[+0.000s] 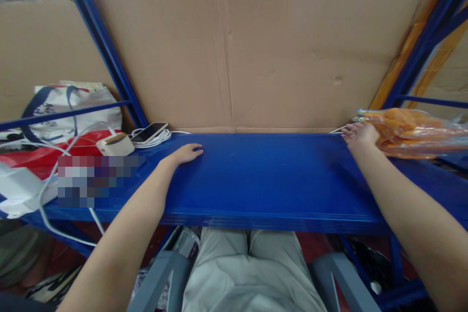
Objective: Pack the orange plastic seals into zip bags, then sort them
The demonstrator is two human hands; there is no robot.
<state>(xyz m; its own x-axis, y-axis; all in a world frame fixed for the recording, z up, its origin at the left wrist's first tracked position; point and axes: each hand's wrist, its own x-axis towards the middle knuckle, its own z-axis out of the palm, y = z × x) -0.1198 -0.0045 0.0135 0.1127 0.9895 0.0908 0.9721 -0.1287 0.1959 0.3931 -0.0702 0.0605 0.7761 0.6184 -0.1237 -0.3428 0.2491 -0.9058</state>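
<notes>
My left hand (188,153) rests on the blue tabletop (263,180) left of the middle, fingers loosely stretched and nothing in them. Over at the right end, my right hand (361,135) is at the left end of a clear plastic bag (413,131) with soft orange contents. Its fingers point left, past the bag, and look apart rather than wrapped round it. The bag overlaps the hand in view, so whether they touch I cannot tell.
On the left lie a phone (149,132) on a coiled white cable (155,142), a white charger-like block (115,144), a red bag (32,158) and a white tote bag (87,102). Cardboard (292,53) walls the back between blue posts (106,48). Grey armrests (164,278) flank my lap.
</notes>
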